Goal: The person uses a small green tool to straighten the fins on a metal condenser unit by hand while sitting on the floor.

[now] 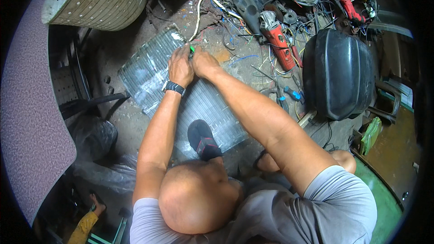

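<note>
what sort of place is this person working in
Probably a small, cluttered repair workshop: a red angle grinder, loose cables and a blue-handled hand tool lie on the dirty floor.

A grey, grimy concrete floor [125, 124] runs through the middle of the frame, stained and scattered with debris, with loose wires [246, 57] strewn toward the upper right. A speckled mauve tabletop [27, 99] with a curved edge fills the left side. At the lower right lie a brown board [391, 153] and a green surface [373, 185]. Light falls brightest on the central floor; deep shadow gathers under the tabletop.
</note>
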`<state>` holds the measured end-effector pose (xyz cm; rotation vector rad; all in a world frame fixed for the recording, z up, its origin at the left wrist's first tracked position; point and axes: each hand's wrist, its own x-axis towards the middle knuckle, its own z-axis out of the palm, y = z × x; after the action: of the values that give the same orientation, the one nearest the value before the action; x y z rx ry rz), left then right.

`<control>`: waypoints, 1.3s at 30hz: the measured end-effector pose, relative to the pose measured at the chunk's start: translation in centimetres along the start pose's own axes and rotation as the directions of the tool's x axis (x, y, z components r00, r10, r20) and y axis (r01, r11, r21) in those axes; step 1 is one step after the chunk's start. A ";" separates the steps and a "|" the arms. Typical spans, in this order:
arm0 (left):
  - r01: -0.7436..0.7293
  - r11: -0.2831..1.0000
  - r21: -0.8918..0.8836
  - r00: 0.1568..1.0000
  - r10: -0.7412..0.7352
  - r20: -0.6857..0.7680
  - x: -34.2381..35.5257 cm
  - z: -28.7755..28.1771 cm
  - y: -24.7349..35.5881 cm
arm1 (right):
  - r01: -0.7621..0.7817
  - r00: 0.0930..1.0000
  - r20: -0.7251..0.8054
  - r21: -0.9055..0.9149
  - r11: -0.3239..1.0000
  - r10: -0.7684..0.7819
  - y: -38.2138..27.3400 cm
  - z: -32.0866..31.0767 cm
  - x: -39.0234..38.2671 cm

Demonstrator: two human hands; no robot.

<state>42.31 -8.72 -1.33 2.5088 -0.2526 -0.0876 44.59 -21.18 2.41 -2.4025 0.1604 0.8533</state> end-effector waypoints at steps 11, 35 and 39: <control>-0.020 0.999 0.035 1.000 0.020 0.002 -1.2 -0.1 0.8 | 0.006 0.999 0.043 -0.026 1.000 -0.004 0.8 0.5 -0.8; -0.039 0.999 0.021 0.998 0.038 0.054 -4.3 1.2 3.4 | -0.008 1.000 0.008 0.032 0.999 0.008 4.1 1.9 -3.7; -0.019 0.998 0.058 0.995 0.013 0.101 -5.1 1.4 3.5 | 0.039 0.999 -0.010 0.051 0.998 -0.038 4.2 1.9 -4.9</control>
<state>36.64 -11.23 -0.39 2.5638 -0.3210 -0.2029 38.46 -24.00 2.21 -2.3542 0.1376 0.8111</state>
